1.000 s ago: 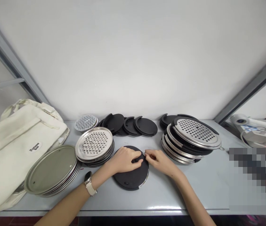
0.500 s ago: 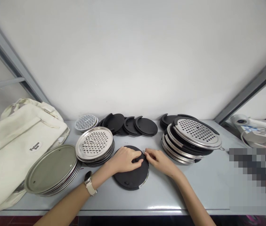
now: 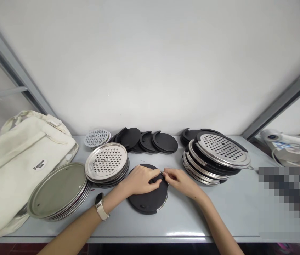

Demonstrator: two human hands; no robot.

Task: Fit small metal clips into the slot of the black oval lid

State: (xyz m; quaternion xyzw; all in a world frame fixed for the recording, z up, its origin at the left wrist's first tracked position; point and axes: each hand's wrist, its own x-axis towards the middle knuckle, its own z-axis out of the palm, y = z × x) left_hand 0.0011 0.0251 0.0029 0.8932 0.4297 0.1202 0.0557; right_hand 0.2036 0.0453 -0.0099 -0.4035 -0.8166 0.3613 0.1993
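Note:
A round black plate [image 3: 150, 198] with a thin metal edge along its right side lies flat on the grey table. Across its upper part rests my left hand [image 3: 143, 180], closed on the plate near the upper right rim, thumb and forefinger reaching a small metal piece there. My right hand [image 3: 176, 180] pinches that small metal piece [image 3: 162, 173] at the rim between thumb and fingertips; the fingers hide most of it. Left of the plate stands a stack topped by a round metal grater plate [image 3: 106, 163].
To the right is a tall stack of black and metal discs [image 3: 221, 150]. Behind lie several black discs [image 3: 165, 142] and a small perforated stack [image 3: 96, 138]. Olive-green round trays [image 3: 59, 191] and a cream bag [image 3: 19, 159] occupy the left. A white device [image 3: 285, 138] sits far right.
Both hands stay at the plate's upper right rim. My right fingertips have shifted very slightly around the small metal piece; the plate and stacks have not moved.

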